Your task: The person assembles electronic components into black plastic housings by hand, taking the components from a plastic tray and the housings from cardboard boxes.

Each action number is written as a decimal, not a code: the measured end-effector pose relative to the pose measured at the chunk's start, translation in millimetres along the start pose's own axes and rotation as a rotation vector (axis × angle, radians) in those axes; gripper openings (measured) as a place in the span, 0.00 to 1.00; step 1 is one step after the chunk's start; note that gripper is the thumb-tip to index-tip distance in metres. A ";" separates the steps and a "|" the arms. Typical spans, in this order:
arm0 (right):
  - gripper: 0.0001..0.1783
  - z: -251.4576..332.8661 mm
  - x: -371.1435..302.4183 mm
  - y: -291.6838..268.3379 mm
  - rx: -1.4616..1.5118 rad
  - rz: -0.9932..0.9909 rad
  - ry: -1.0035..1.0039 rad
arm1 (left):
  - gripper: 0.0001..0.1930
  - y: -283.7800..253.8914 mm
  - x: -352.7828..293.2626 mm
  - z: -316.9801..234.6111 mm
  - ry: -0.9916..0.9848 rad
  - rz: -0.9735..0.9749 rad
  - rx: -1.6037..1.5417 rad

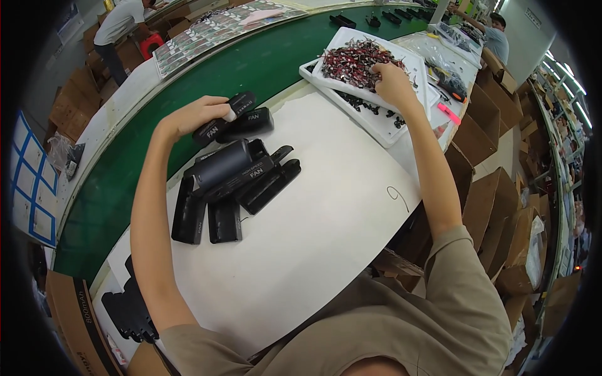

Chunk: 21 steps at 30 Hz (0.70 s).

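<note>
Two hands, black shells and a tray heaped with little parts

Closest, at the lower left, stands a brown cardboard box [66, 319], with a stack of black pieces [128, 307] next to it. A big white board [295, 250] covers the table. On its left part lies a pile of black shells [222, 166], and some are hollow, like little boats. Just past the pile, the left hand [197, 116] has its fingers and thumb on one dark shell [210, 133]. I cannot tell how tightly it grips.

Off to the right, a low white tray [382, 130] holds small black bits [364, 105]. Another white tray [412, 61] sits on top of it, heaped with tiny red and black parts [351, 62]. The right hand [394, 84] has its fingertips in that heap, and I cannot tell if they pinch anything. Further right, an open cardboard box [523, 263] has clear plastic [536, 237] in it.

Behind the shells runs a green belt [269, 72]. Far along it sit more black pieces [392, 17].
</note>
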State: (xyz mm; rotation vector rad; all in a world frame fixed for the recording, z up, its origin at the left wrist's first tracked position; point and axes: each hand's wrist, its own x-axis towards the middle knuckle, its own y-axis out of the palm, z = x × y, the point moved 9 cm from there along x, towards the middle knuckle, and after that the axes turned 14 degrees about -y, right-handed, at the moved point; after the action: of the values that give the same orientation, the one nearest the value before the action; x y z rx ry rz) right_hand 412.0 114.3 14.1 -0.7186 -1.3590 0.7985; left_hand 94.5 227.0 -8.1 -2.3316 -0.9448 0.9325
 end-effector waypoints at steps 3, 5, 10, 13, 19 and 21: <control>0.15 2.6 0.5 1.7 -0.028 0.065 0.070 | 0.18 -2.3 -9.6 8.9 -0.051 0.007 -0.002; 0.15 3.3 -1.2 1.6 -0.063 0.102 0.111 | 0.20 8.3 -18.7 5.6 -0.068 0.136 0.127; 0.06 8.7 1.6 -25.3 -0.177 -0.124 -0.015 | 0.23 19.6 -29.1 -2.2 -0.082 0.285 0.099; 0.06 20.5 4.0 -47.6 -0.168 -0.134 -0.018 | 0.26 10.7 -30.1 -12.8 0.027 0.169 0.117; 0.08 64.2 2.4 -86.2 0.001 -0.115 0.020 | 0.26 0.7 -26.7 -14.1 0.229 0.117 -0.139; 0.09 78.8 -3.1 -77.8 0.187 0.012 -0.004 | 0.21 1.4 -27.5 -17.4 0.222 0.040 -0.141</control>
State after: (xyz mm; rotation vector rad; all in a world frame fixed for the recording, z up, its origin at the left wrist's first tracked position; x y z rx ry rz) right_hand 339.4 67.8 83.7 -0.5792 -1.2651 0.9237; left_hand 93.1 203.2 14.1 -2.5178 -0.9003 0.6221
